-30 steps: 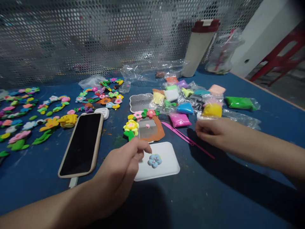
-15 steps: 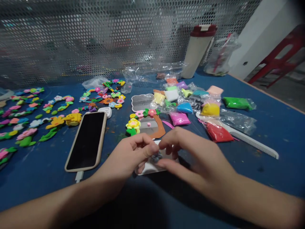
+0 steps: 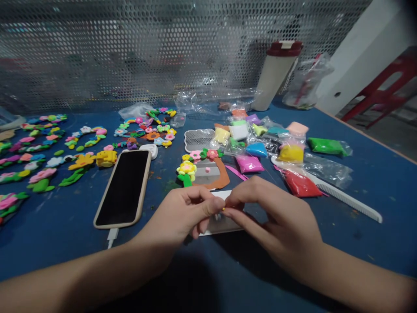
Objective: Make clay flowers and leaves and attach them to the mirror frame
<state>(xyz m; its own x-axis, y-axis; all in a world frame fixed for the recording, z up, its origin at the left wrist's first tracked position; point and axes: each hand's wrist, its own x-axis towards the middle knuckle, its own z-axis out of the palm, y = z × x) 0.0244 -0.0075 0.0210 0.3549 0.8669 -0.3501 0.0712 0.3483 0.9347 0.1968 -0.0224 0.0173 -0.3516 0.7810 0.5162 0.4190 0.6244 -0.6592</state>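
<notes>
A tiny yellow piece shows between the fingertips of both hands. My left hand pinches it from the left, thumb against forefinger. From the right, my right hand closes thumb and forefinger on its other side. Beneath the hands lies a white-edged mirror, partly covered by them. Just behind stands out a mirror frame of brown clay, with yellow, pink and coral flowers and green leaves on its left and top; a small pink dot sits on its glass.
A phone with a cable lies left of the hands. Clay flower pieces spread over the far left. Several clay packets, a white comb and a tumbler are at the right and back, before a perforated metal panel.
My right thumb has closed toward the forefinger, and the fingertips of both hands have come together. The yellow piece now shows between them. The whole view has shifted slightly.
</notes>
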